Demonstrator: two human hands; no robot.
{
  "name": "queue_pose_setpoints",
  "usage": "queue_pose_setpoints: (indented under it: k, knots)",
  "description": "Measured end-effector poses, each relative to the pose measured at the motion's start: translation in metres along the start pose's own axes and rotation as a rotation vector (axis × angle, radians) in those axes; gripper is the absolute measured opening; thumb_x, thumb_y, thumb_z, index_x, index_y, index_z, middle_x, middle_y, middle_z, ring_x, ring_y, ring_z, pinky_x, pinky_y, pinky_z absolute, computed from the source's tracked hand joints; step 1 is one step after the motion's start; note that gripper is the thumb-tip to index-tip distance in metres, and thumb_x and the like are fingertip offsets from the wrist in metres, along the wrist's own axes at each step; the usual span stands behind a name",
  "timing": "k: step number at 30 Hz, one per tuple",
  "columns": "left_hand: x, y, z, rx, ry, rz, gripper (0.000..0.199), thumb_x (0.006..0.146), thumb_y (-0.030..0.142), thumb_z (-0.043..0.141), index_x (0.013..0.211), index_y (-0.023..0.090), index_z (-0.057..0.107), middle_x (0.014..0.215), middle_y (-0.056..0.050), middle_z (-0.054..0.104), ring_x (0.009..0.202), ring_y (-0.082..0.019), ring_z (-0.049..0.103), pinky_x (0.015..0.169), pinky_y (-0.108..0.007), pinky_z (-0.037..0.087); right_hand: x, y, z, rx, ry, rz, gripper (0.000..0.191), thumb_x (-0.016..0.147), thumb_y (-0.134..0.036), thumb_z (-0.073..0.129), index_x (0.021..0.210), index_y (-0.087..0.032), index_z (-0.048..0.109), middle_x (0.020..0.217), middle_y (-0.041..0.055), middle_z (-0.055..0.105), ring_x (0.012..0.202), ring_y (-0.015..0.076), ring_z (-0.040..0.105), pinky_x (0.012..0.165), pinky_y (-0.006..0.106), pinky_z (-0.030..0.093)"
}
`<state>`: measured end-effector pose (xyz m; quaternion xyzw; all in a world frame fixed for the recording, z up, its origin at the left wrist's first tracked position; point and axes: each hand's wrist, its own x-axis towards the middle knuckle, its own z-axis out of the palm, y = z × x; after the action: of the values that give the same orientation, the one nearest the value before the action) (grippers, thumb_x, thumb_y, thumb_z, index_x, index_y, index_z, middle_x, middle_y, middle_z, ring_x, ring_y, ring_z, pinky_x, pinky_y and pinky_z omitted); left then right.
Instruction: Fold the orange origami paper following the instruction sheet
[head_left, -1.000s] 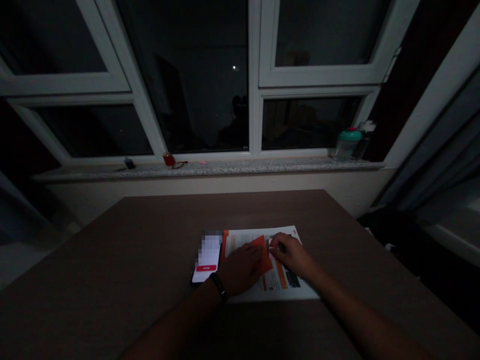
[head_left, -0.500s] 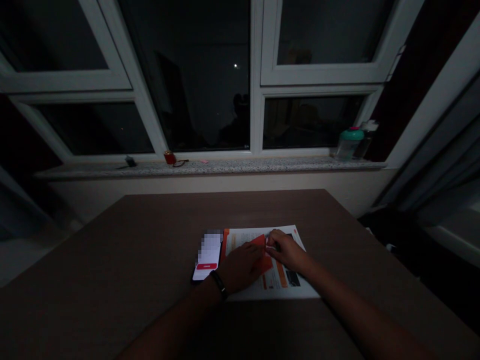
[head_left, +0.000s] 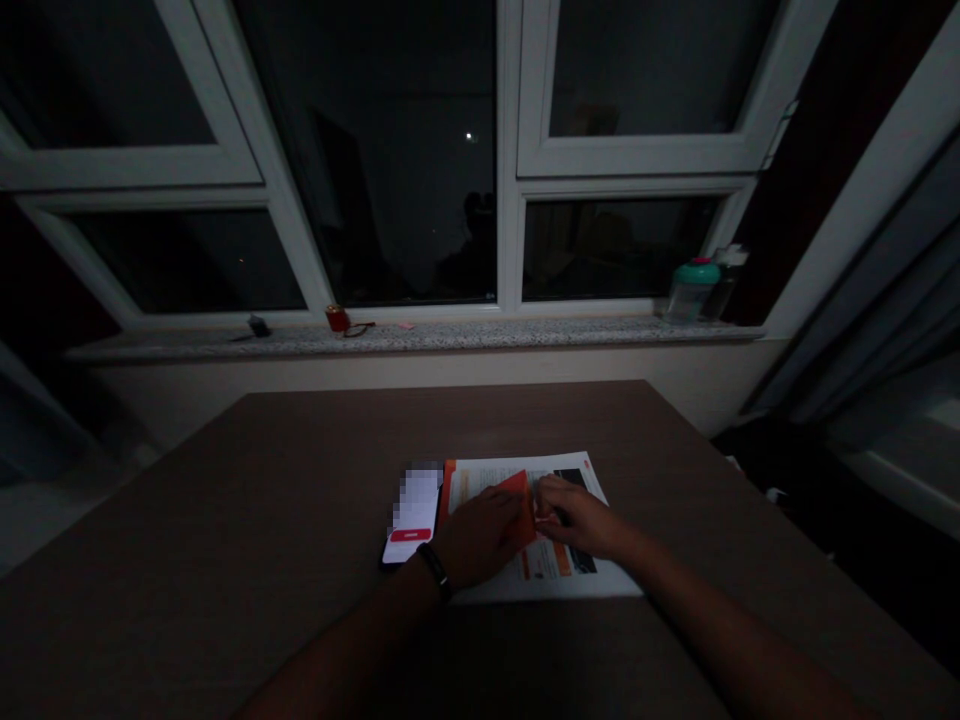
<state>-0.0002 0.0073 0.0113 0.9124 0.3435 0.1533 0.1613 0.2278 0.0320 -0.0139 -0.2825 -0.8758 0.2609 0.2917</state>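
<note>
A piece of red-orange paper [head_left: 523, 485] lies over a printed sheet [head_left: 592, 590] on the brown table. My left hand [head_left: 476, 537], with a dark band at the wrist, rests flat over the red paper, its fingers stretched to the right. At the paper's right edge, my right hand [head_left: 574, 513] is closed with curled fingers. Something small and pale shows at its fingertips, too dim to make out. Just left of the sheet lies a phone [head_left: 415, 510] with a lit screen.
The table [head_left: 225, 520] reaches toward a speckled windowsill [head_left: 450, 335]. On the sill are a bottle with a teal lid [head_left: 694, 285], a small red jar [head_left: 337, 318] and a small dark object [head_left: 259, 326]. A grey curtain [head_left: 877, 300] hangs at the right.
My right hand has moved slightly down along the red paper's right edge. The paper's lower right part looks narrower. My left hand has stayed nearly in place.
</note>
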Motion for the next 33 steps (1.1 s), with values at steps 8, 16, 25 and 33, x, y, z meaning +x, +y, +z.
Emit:
queue_pose_setpoints:
  k: [8,16,25,33]
  knots:
    - [-0.002,-0.003,0.003,0.009,0.022,0.017,0.033,0.089,0.020,0.057,0.121,0.019,0.053,0.128,-0.009,0.058,0.123,-0.026,0.049,0.105,-0.042,0.041,0.009,0.016,0.013,0.001,0.255,0.142,0.020,0.082,-0.012,0.061,0.074,-0.022,0.045,0.082,0.0006,0.054,0.078,0.0175,0.052,0.070,0.028,0.039]
    - [-0.003,-0.003,0.002,-0.011,0.015,0.004,0.041,0.086,0.022,0.061,0.126,0.021,0.049,0.130,-0.010,0.057,0.123,-0.027,0.049,0.105,-0.043,0.041,0.007,0.014,0.009,0.040,0.157,0.122,0.021,0.080,-0.012,0.065,0.078,-0.022,0.046,0.084,-0.0004,0.053,0.081,0.0171,0.051,0.073,0.028,0.039]
    - [-0.003,-0.005,0.004,-0.021,0.019,0.016,0.037,0.089,0.025,0.060,0.124,0.020,0.050,0.129,-0.010,0.057,0.123,-0.027,0.049,0.104,-0.042,0.042,0.005,0.005,0.004,0.072,0.070,0.115,0.023,0.079,-0.010,0.065,0.073,-0.021,0.046,0.082,-0.0010,0.053,0.077,0.0160,0.052,0.070,0.026,0.039]
    - [-0.003,-0.008,0.005,0.000,0.005,0.028,0.035,0.085,0.021,0.062,0.119,0.020,0.053,0.128,-0.009,0.057,0.123,-0.027,0.049,0.105,-0.041,0.040,0.015,0.016,0.014,-0.016,0.235,0.163,0.022,0.081,-0.009,0.062,0.074,-0.021,0.045,0.081,-0.0006,0.053,0.077,0.0167,0.050,0.069,0.027,0.037]
